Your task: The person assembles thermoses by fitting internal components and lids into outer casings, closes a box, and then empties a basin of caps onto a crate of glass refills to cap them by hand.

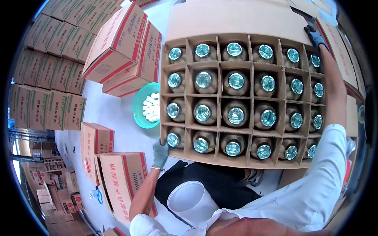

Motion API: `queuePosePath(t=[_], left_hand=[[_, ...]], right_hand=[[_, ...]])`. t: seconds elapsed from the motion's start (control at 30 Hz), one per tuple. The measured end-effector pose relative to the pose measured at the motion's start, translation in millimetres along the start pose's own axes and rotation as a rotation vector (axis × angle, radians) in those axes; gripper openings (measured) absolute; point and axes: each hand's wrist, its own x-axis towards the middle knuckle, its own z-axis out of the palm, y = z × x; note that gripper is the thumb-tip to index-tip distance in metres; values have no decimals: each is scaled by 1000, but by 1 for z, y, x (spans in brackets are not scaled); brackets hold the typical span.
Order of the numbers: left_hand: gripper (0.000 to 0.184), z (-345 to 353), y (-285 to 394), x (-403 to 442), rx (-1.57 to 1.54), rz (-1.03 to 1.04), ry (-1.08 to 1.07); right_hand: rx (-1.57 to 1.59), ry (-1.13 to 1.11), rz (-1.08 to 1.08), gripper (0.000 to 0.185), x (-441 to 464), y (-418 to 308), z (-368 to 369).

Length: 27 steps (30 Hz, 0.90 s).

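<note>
An opened cardboard box [254, 160] fills the middle of the view. Cardboard dividers split it into rows of cells, each holding a glass bottle [236, 81] with a shiny round top facing up. At the box's near left corner, my left hand [160, 154], in a grey glove, is closed on the edge. My right hand [316, 38], in a grey glove with dark fingertips, reaches to the far right corner and grips there; part of its grip is hidden. The far flap [232, 17] lies folded outward.
A green basin [138, 112] of white stopper-like pieces [151, 107] stands left of the box. Red-and-tan cartons [114, 43] are stacked behind it, with more cartons [122, 173] nearer. Tall carton stacks [47, 70] line the far left. A white bucket [189, 200] sits near my lap.
</note>
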Motion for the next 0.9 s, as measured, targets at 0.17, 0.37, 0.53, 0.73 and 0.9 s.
queuePosePath(t=[0.17, 0.37, 0.53, 0.73, 0.9], left_hand=[[26, 24, -42, -13, -192, 7, 51], [30, 18, -48, -16, -118, 79, -19], [31, -16, -16, 20, -36, -67, -166], [32, -17, -11, 74, 62, 83, -213], [37, -18, -1, 54, -432, 53, -158]], right_hand=[[-450, -518, 23, 66, -78, -98, -114], [-473, -298, 277, 58, -95, -32, -57], [-375, 4, -34, 51, -125, -153, -52], [-210, 337, -311, 48, -256, -130, -60], [267, 215, 27, 56, -506, -22, -74]])
